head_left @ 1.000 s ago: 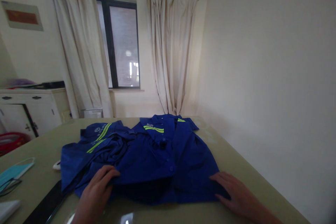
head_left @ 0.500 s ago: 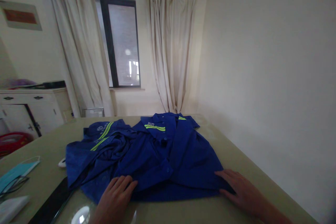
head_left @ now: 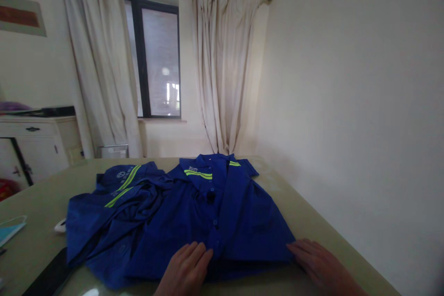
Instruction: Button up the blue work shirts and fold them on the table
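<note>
A blue work jacket [head_left: 239,222] lies spread on the table, front side up, collar at the far end. It has buttons down the middle and yellow-green stripes across the chest. My left hand [head_left: 189,266] pinches its near hem beside the button strip, the thumb mostly hidden. At the hem's right corner, my right hand [head_left: 321,261] grips the cloth between thumb and fingers. The lower edge between both hands is slightly lifted, with a dark fold beneath. A second blue garment [head_left: 118,212] with similar stripes and a white logo lies crumpled against the jacket's left side.
The greenish table [head_left: 312,222] meets a bare wall [head_left: 347,101] on the right. At left lie a black flat object [head_left: 50,275], a small white object [head_left: 60,226] partly under the crumpled garment, and a blue face mask [head_left: 10,232]. A white cabinet [head_left: 38,148] stands behind.
My left hand has slid rightward along the hem to the button strip, and the near edge has shifted with it. My right hand stays at the right corner. The view has turned slightly right.
</note>
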`<state>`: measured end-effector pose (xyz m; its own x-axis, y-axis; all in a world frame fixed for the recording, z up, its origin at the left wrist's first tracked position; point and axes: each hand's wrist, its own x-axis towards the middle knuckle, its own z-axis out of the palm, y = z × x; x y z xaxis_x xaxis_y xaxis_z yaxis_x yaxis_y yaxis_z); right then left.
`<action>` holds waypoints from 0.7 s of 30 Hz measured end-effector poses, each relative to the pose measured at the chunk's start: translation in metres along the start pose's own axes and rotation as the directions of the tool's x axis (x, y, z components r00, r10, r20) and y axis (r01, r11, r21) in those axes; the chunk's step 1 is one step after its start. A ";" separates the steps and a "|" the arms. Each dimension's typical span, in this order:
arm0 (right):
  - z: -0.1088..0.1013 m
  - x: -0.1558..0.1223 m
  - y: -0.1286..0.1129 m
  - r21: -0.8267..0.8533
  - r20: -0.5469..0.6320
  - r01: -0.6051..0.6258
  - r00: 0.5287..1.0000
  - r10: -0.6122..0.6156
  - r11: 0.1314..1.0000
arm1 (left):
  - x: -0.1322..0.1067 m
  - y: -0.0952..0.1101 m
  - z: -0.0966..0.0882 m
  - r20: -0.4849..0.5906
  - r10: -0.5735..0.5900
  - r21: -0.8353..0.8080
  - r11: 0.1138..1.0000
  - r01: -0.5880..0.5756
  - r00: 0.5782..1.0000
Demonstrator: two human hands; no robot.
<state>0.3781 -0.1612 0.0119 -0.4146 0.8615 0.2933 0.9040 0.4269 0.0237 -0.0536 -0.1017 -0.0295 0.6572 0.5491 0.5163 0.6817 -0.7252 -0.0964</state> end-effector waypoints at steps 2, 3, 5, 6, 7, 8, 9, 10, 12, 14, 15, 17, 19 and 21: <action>-0.015 0.003 -0.012 0.071 0.029 -0.035 0.999 0.033 0.997 | -0.007 0.002 0.003 0.110 -0.027 -0.026 0.999 0.030 0.994; -0.022 0.007 -0.022 0.106 0.036 -0.053 0.998 0.049 0.993 | -0.007 0.004 0.003 0.166 -0.061 -0.032 0.997 0.068 0.984; -0.033 0.025 -0.045 0.173 0.033 -0.079 0.997 0.074 0.982 | 0.001 0.012 -0.001 0.265 -0.143 -0.038 0.987 0.158 0.954; -0.036 0.037 -0.058 0.210 0.030 -0.085 0.996 0.081 0.974 | 0.008 0.017 -0.005 0.303 -0.177 -0.043 0.979 0.199 0.936; -0.037 0.051 -0.072 0.246 0.035 -0.090 0.996 0.084 0.965 | 0.017 0.021 -0.010 0.333 -0.204 -0.051 0.971 0.233 0.921; -0.036 0.067 -0.085 0.283 0.032 -0.098 0.995 0.092 0.954 | 0.027 0.026 -0.015 0.352 -0.223 -0.061 0.964 0.260 0.909; -0.034 0.084 -0.098 0.314 0.043 -0.111 0.994 0.102 0.943 | 0.037 0.030 -0.021 0.363 -0.233 -0.073 0.958 0.277 0.902; -0.030 0.102 -0.110 0.338 0.058 -0.132 0.991 0.120 0.932 | 0.046 0.034 -0.027 0.373 -0.237 -0.092 0.953 0.290 0.897; -0.019 0.137 -0.129 0.364 0.101 -0.193 0.981 0.167 0.911 | 0.062 0.036 -0.037 0.412 -0.218 -0.155 0.940 0.304 0.884; -0.006 0.168 -0.142 0.342 0.172 -0.301 0.951 0.255 0.890 | 0.072 0.034 -0.043 0.473 -0.164 -0.247 0.918 0.309 0.866; 0.002 0.180 -0.147 0.318 0.205 -0.363 0.928 0.310 0.876 | 0.075 0.032 -0.044 0.497 -0.134 -0.291 0.905 0.311 0.857; 0.019 0.196 -0.153 0.264 0.249 -0.462 0.881 0.404 0.846 | 0.079 0.025 -0.045 0.537 -0.097 -0.348 0.879 0.325 0.838; 0.036 0.201 -0.153 0.240 0.251 -0.511 0.854 0.456 0.825 | 0.083 0.018 -0.045 0.597 -0.073 -0.372 0.857 0.356 0.799; 0.053 0.199 -0.147 0.293 0.217 -0.511 0.859 0.464 0.808 | 0.086 0.013 -0.043 0.660 -0.036 -0.395 0.834 0.387 0.750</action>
<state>0.1575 -0.0376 0.0160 0.0411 0.9976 0.0550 0.9115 -0.0149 -0.4110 -0.0025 -0.0816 0.0499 0.6812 0.7119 -0.1707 0.6954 -0.5562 0.4551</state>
